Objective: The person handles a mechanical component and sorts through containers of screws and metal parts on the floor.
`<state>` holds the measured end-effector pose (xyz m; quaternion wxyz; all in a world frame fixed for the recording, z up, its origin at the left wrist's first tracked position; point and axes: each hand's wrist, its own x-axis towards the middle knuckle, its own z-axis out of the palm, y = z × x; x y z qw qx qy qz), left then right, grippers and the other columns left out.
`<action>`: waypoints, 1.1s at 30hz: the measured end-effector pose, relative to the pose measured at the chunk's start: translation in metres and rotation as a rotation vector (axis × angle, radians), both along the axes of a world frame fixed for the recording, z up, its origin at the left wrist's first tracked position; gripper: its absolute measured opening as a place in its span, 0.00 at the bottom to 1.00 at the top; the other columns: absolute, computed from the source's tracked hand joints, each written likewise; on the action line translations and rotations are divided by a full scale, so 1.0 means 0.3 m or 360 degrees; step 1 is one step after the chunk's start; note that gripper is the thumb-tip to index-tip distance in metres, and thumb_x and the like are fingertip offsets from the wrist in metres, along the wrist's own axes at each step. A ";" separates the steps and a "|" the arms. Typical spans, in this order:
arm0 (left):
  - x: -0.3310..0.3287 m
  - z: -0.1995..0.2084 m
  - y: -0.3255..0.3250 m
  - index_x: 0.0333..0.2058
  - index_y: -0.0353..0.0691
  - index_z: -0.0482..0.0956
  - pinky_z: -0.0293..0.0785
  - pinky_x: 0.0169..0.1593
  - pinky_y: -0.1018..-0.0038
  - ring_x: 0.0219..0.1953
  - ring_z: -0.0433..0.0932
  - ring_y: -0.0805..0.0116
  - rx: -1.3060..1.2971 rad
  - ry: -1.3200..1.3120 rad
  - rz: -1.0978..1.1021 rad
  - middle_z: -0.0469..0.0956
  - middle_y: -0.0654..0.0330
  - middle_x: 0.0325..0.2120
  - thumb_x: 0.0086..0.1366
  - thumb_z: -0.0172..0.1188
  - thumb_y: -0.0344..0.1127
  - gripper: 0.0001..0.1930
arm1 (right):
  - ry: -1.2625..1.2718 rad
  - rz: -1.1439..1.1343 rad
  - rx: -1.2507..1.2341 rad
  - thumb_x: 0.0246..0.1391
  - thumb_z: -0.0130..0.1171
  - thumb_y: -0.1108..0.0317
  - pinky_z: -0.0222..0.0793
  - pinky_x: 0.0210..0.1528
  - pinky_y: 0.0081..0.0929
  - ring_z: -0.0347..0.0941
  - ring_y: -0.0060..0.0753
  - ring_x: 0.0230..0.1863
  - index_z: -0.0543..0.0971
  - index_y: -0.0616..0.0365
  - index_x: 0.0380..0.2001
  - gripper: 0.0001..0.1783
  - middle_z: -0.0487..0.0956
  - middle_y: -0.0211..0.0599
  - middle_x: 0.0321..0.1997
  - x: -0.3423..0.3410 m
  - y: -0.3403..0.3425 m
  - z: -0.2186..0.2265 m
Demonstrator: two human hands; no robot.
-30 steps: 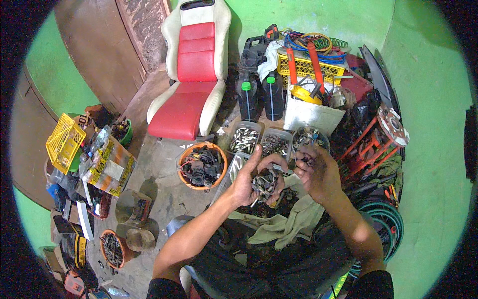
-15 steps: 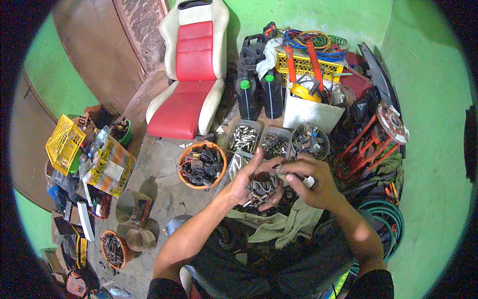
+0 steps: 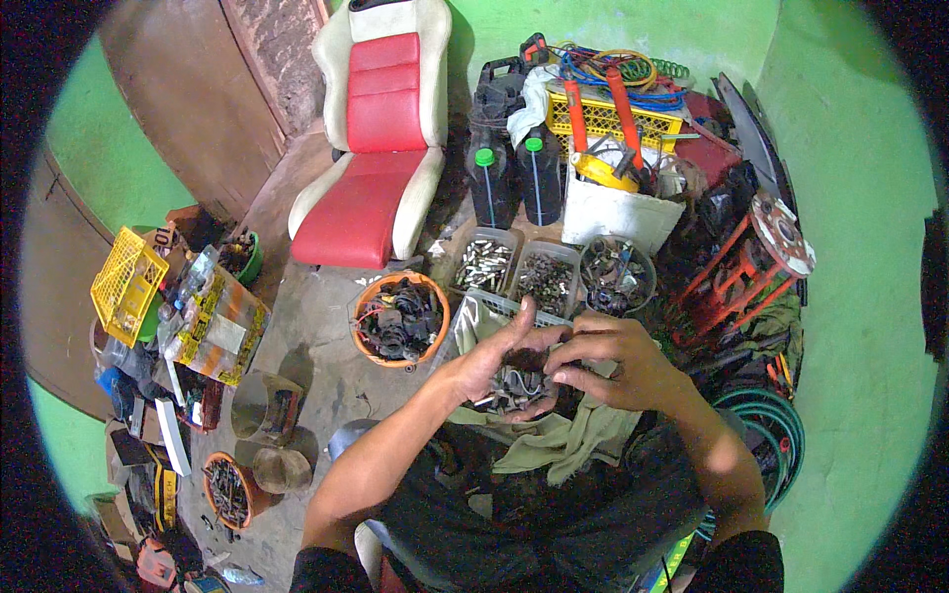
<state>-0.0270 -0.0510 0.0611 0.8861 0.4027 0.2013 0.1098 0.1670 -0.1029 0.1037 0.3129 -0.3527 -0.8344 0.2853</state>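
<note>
My left hand point(image 3: 491, 369), cupped with its thumb raised, holds a heap of small dark metal parts point(image 3: 516, 386). The fingers of my right hand point(image 3: 615, 367) bend over the right side of this heap, and the fingertips come together at it; whatever they pinch is too small to make out. Under both hands a greenish cloth point(image 3: 568, 450) lies across my lap. Just beyond my hands stand a clear box of silvery cylindrical pieces point(image 3: 484, 259), a clear box of small dark pieces point(image 3: 545, 281) and a round tub of mixed parts point(image 3: 618, 275).
An orange bucket of black parts point(image 3: 401, 320) stands left of my hands; a smaller bucket of bolt-like pieces point(image 3: 228, 491) is lower left. A red and white car seat point(image 3: 368, 188) and dark jugs point(image 3: 542, 188) stand behind. To the right are an orange metal frame point(image 3: 736, 267) and a coiled green hose point(image 3: 781, 435).
My right hand has moved left and slightly down, bringing its fingertips onto the heap. The pale piece seen by its fingers no longer shows. My left hand stays cupped around the parts.
</note>
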 end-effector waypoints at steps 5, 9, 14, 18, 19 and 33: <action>-0.003 0.003 0.017 0.53 0.38 0.65 0.67 0.12 0.75 0.14 0.73 0.64 0.0083 -0.0097 -0.0189 0.75 0.53 0.22 0.51 0.27 0.80 0.50 | 0.0093 -0.0091 -0.0062 0.50 0.58 0.68 0.68 0.36 0.29 0.73 0.36 0.33 0.77 0.59 0.37 0.10 0.75 0.38 0.30 -0.007 -0.002 -0.009; -0.004 0.010 0.010 0.50 0.40 0.67 0.64 0.11 0.77 0.11 0.70 0.66 -0.0011 -0.0103 -0.0178 0.73 0.54 0.18 0.52 0.26 0.80 0.49 | 0.0587 -0.0276 -0.0464 0.56 0.52 0.64 0.66 0.32 0.26 0.71 0.27 0.32 0.74 0.58 0.37 0.10 0.73 0.33 0.29 -0.006 -0.001 -0.055; 0.010 0.023 0.007 0.42 0.41 0.70 0.63 0.11 0.77 0.10 0.70 0.65 -0.0019 -0.0274 -0.0122 0.73 0.51 0.21 0.52 0.28 0.80 0.45 | 0.1513 -0.0238 -0.1181 0.56 0.49 0.55 0.58 0.25 0.16 0.61 0.18 0.24 0.71 0.57 0.35 0.16 0.69 0.27 0.27 0.019 0.025 -0.098; 0.021 0.024 0.000 0.39 0.41 0.71 0.64 0.09 0.76 0.12 0.71 0.63 -0.0355 -0.0127 0.0366 0.75 0.50 0.26 0.53 0.32 0.78 0.42 | 0.1586 -0.0116 -0.1598 0.55 0.52 0.57 0.57 0.22 0.17 0.61 0.18 0.22 0.72 0.57 0.35 0.14 0.69 0.25 0.25 0.025 0.033 -0.062; 0.023 0.025 -0.003 0.39 0.41 0.71 0.64 0.09 0.75 0.12 0.72 0.63 -0.0517 -0.0081 0.0522 0.75 0.50 0.28 0.54 0.33 0.78 0.42 | 0.1378 -0.0323 -0.1473 0.54 0.54 0.58 0.58 0.22 0.18 0.63 0.19 0.22 0.73 0.58 0.34 0.13 0.70 0.26 0.24 0.016 0.027 -0.057; 0.052 -0.041 0.009 0.31 0.44 0.68 0.66 0.12 0.76 0.18 0.70 0.74 0.0088 -0.0139 0.0449 0.69 0.63 0.25 0.61 0.31 0.71 0.33 | -0.0018 -0.0599 -0.0256 0.45 0.65 0.53 0.68 0.25 0.30 0.74 0.35 0.19 0.79 0.60 0.28 0.19 0.76 0.40 0.17 -0.055 -0.032 -0.048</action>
